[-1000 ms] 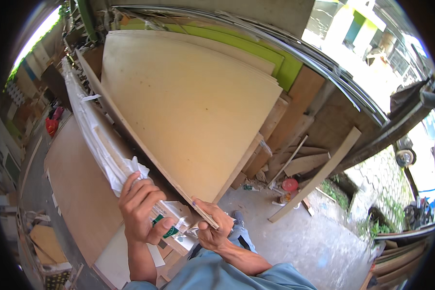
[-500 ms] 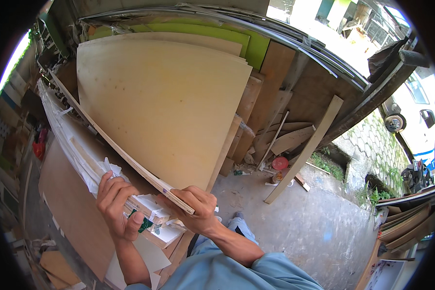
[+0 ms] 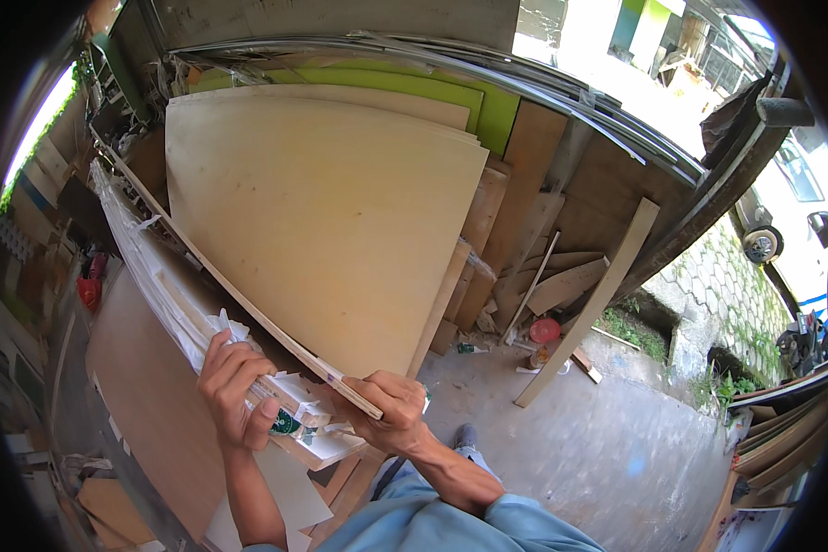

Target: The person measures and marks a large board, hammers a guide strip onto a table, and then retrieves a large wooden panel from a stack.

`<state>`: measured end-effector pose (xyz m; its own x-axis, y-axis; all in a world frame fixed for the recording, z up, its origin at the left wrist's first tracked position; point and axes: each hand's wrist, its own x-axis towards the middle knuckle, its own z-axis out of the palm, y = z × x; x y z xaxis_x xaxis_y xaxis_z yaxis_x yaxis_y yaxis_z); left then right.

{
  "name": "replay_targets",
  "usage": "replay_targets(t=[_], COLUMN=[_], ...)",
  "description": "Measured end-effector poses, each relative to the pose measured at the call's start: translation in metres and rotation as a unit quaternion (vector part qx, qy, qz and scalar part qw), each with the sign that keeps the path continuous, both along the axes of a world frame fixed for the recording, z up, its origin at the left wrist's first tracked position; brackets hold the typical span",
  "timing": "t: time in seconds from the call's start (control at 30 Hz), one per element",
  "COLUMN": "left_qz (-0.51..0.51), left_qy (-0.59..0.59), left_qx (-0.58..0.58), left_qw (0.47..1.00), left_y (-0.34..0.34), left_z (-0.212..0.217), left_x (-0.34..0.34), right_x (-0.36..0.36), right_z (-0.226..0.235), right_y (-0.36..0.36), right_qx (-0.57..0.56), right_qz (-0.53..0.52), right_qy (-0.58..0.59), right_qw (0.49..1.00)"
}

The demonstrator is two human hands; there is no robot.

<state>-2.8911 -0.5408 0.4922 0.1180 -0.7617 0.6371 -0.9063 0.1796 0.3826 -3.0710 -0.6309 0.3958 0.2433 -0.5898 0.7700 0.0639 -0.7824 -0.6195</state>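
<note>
My right hand (image 3: 391, 409) is closed around the near corner of a thin plywood sheet (image 3: 256, 317), which stands on edge and runs away to the far left. My left hand (image 3: 236, 391) curls over the near end of a stack of boards in torn white wrapping (image 3: 161, 285), just left of that sheet. Its fingertips rest on top and the thumb is at the end face, beside a green label (image 3: 286, 422). A narrow gap separates the sheet from the wrapped stack. Farther right lean large pale plywood sheets (image 3: 322, 212).
Brown board (image 3: 143, 396) stands at the left. A plank (image 3: 589, 304) leans upright on the right, near offcuts (image 3: 561, 283) and a red round lid (image 3: 545, 330). Long metal strips (image 3: 451, 53) cross above the sheets. Concrete floor (image 3: 607, 451) spreads to my right.
The whole view has shifted slightly, so the scene sits a little lower and farther right. Both hands keep their hold, and the plywood sheet shows no clear movement of its own.
</note>
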Motion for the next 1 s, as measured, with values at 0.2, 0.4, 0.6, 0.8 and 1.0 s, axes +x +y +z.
replay_targets(t=[0.2, 0.4, 0.6, 0.8, 1.0], left_qz=[-0.004, 0.0, 0.015, 0.007, 0.003], left_qy=[0.002, 0.001, 0.011, 0.011, -0.003], left_qx=[-0.02, -0.012, -0.016, -0.036, -0.055], left_qw=[1.0, 1.0, 1.0, 0.999, 0.998], left_y=[0.0, 0.003, 0.006, 0.008, 0.016], left_z=[-0.005, -0.002, -0.003, -0.007, -0.01], left_x=[0.004, 0.003, -0.001, 0.004, 0.009], right_x=[-0.047, -0.135, -0.226, -0.243, -0.276], right_z=[0.006, 0.002, 0.005, 0.002, 0.041], right_y=[-0.015, -0.013, -0.014, -0.002, 0.016], right_qx=[0.002, 0.047, 0.039, 0.039, 0.209], right_qz=[-0.033, -0.077, -0.156, -0.171, -0.117], right_qy=[0.026, 0.045, 0.009, -0.046, 0.179], right_qw=[0.999, 0.995, 0.987, 0.983, 0.954])
